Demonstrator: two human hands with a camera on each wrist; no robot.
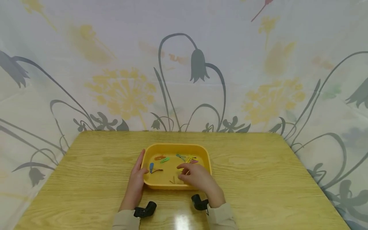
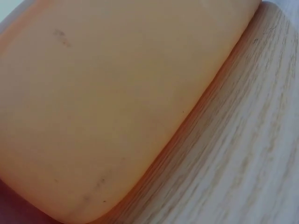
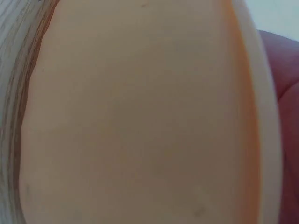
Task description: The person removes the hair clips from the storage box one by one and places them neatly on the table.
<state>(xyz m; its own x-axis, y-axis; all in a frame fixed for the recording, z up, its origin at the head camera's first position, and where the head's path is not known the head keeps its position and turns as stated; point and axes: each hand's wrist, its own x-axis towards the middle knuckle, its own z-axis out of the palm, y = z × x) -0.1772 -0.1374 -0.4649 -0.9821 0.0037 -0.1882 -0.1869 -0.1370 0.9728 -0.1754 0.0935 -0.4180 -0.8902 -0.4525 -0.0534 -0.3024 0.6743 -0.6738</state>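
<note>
**Two hands at a yellow tray of small clips**

Nearest the viewer, two beige sleeves (image 1: 126,220) end in wrist cameras, black mounts lying on the wooden table (image 1: 258,179). Just beyond them, the left hand (image 1: 135,182) rests along the left outer wall of the yellow tray (image 1: 175,147), fingers straight and lying against the side, thumb laid over the rim. The left wrist view shows only the tray's smooth outer wall (image 2: 107,107) and the wood grain beside it.

The right hand (image 1: 196,177) reaches over the near right rim into the tray, fingers loosely bent, fingertips down among the small things inside; whether it pinches one of them I cannot tell. The right wrist view is filled by the tray's wall.

The tray sits at the middle of the table, nearer the front edge. Inside it lie a blue clip (image 1: 151,166) near the left wall, an orange clip (image 1: 159,157) and a green clip (image 1: 164,159) farther back, and a small cluster of yellow and teal clips (image 1: 187,157) at the far right.

Beyond the table hangs a pale curtain (image 1: 184,64) printed with grey and yellow flowers.
</note>
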